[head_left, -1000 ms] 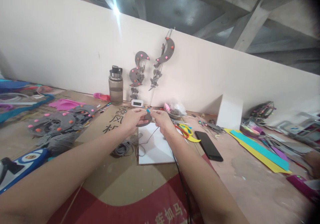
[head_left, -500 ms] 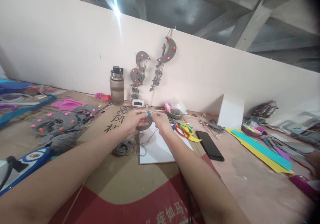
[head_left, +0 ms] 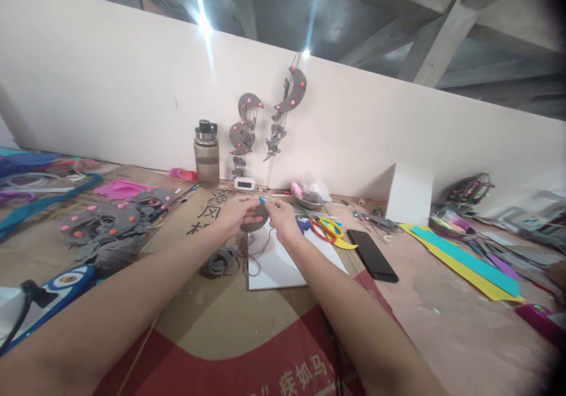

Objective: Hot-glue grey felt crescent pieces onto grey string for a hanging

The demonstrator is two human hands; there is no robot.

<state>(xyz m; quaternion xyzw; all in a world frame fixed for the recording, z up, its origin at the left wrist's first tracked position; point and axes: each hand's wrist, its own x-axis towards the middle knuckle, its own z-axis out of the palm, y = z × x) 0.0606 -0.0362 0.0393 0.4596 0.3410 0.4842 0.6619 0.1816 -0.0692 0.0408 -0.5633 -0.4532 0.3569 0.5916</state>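
My left hand pinches a dark grey felt piece with a curved lower edge, held above the far end of a white board. On the other side, the fingers of my right hand are closed at the same piece's upper edge. A small blue-green bit shows between the fingertips; its kind is unclear. A thin grey cord runs down from the hands towards a coil of grey cord on the cardboard. What exactly the right fingertips grip is hidden.
Right of my hands lie scissors and a black phone. A water bottle stands by the wall, near hanging grey felt moons. Grey felt pieces with coloured dots lie left; blue and yellow sheets lie right.
The view has shifted slightly. Both hands stay at the grey felt piece in nearly the same pose; one hanging moon has swung a little.
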